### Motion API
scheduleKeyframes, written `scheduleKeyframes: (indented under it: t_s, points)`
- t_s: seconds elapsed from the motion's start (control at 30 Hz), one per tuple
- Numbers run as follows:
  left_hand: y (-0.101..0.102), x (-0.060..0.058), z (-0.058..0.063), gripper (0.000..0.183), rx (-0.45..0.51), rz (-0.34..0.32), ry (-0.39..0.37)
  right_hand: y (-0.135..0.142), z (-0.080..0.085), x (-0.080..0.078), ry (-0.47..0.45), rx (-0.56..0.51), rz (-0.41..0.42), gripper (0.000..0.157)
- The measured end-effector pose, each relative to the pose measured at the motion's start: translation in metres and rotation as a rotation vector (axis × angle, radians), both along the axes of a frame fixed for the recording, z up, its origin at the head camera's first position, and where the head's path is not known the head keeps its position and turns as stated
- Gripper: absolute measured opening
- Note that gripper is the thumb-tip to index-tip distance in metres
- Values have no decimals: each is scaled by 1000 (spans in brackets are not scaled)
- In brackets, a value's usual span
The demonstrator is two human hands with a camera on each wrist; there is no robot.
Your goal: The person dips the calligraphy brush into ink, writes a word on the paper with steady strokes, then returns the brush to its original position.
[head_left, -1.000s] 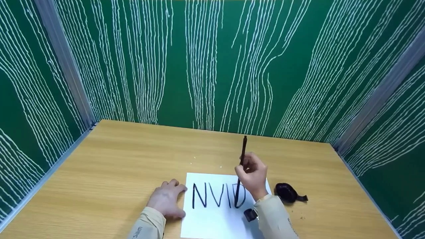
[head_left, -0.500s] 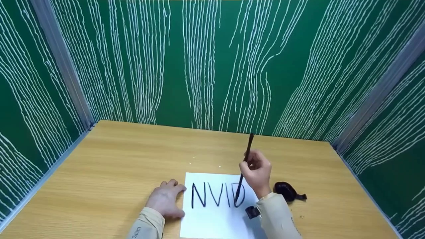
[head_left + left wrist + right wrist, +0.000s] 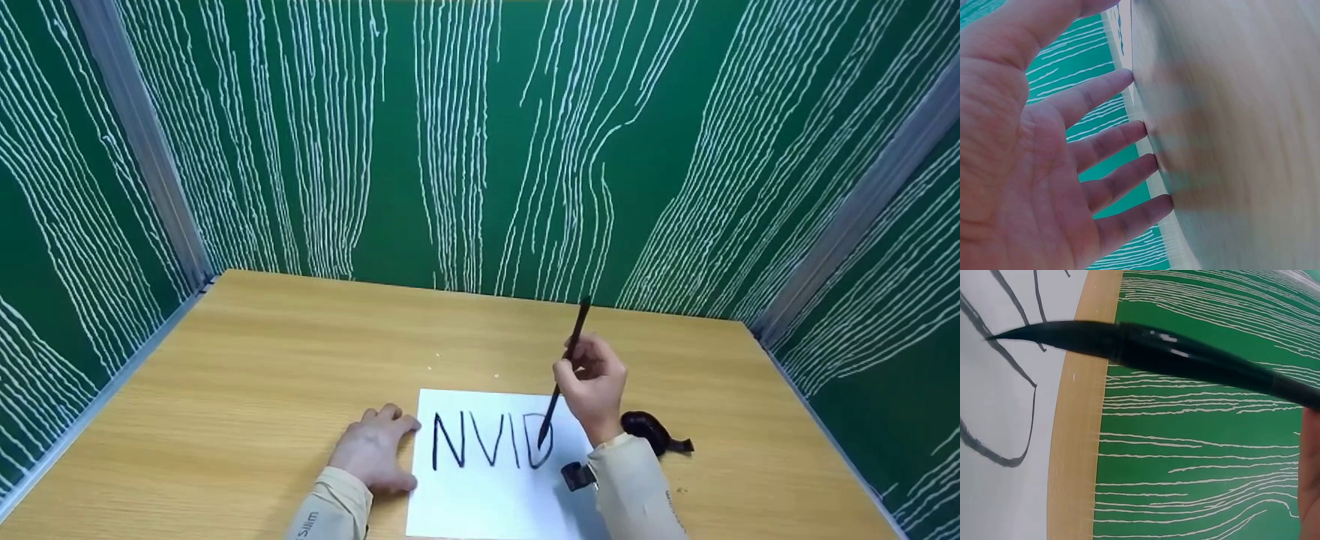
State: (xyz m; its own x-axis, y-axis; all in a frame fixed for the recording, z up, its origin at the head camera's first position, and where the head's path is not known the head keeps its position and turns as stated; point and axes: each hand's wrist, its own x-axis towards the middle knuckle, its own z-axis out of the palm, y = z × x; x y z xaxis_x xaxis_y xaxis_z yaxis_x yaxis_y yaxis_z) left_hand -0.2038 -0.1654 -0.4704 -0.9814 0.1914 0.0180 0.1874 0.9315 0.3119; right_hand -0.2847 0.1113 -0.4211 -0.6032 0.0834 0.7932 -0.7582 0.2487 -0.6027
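Brush (image 3: 1151,350) sits pinched mid-length by the right hand (image 3: 598,388), just the spot for something likely light and stiff, its bristles (image 3: 1067,336), presumably soft, below those fingers over paper (image 3: 480,502), left hand's (image 3: 373,450) fingers spread by its edge.

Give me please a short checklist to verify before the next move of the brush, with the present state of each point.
1. Brush held in the right hand: ok.
2. Paper lying on the table: ok.
3. Left hand placed at the paper's left edge: ok.
4. Letters NVID readable: ok.
5. Brush tip lifted off the paper: cannot tell.
6. Paper's upper right corner in sight: not ok, hidden by the right hand.
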Motion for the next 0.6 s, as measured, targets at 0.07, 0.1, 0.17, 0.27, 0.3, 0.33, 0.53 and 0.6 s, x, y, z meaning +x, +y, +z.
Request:
scheduleKeyframes:
  t_s: [0.07, 0.1, 0.17, 0.27, 0.3, 0.33, 0.53, 0.6]
  points:
    - [0, 0, 0, 73, -3, 0, 2, 0, 3, 4, -3, 2, -7, 22]
    - [0, 0, 0, 73, -6, 0, 2, -1, 4, 5, -1, 4, -10, 22]
    - [0, 0, 0, 73, -5, 1, 0, 0, 6, 7, 4, 9, -13, 22]
    - [0, 0, 1, 73, 3, 7, -15, 1, 7, 8, 12, 11, -6, 22]
    - [0, -1, 1, 73, 6, 9, -23, 2, 7, 8, 12, 13, -5, 23]
    - [0, -1, 1, 73, 7, 9, -30, 3, 6, 8, 8, 13, -6, 23]
    - [-1, -2, 1, 74, 10, 9, -48, 12, 3, 6, -17, 9, -26, 24]
    - [-1, -2, 2, 75, 14, 12, -46, 15, 2, 4, -17, 6, -31, 25]
